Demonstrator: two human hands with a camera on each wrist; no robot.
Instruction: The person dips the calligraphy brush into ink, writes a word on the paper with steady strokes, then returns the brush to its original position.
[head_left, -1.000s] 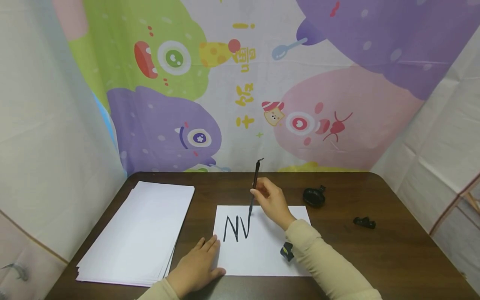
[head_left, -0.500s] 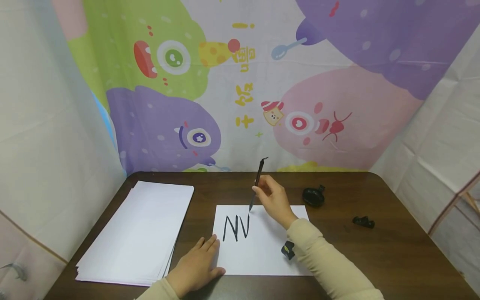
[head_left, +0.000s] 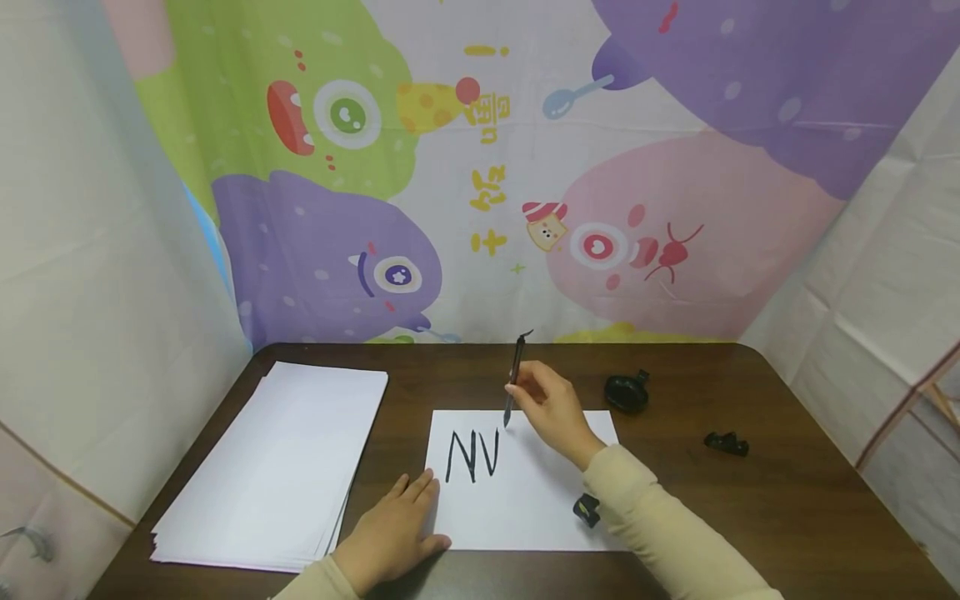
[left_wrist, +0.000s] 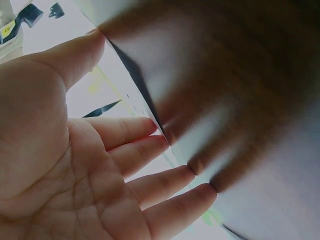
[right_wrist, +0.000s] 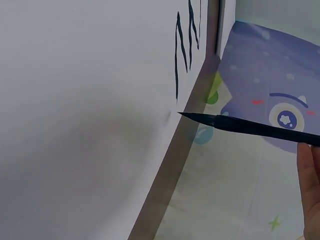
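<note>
A dark brush (head_left: 514, 375) is pinched between the thumb and fingers of my right hand (head_left: 553, 411), tip pointing down. In the right wrist view the brush tip (right_wrist: 187, 116) is close to the paper near the top end of a black stroke; contact cannot be told. The white sheet (head_left: 525, 521) carries zigzag black strokes (head_left: 472, 457) on its left half. With fingers spread, my left hand (head_left: 393, 533) rests at the sheet's left edge. In the left wrist view the left hand's fingers (left_wrist: 172, 207) are fairly straight, fingertips touching the surface.
To the left lies a stack of white paper (head_left: 277, 467). A round black container (head_left: 627, 393) stands at the back right, with a small black object (head_left: 727, 443) nearer the right side. A black band with a camera (head_left: 587, 510) is on my right wrist. A printed cloth (head_left: 487, 308) hangs behind the table.
My right hand rose slightly with the brush, then came down and a little to the right. The brush tip left the last stroke's top. My left hand stayed in place.
</note>
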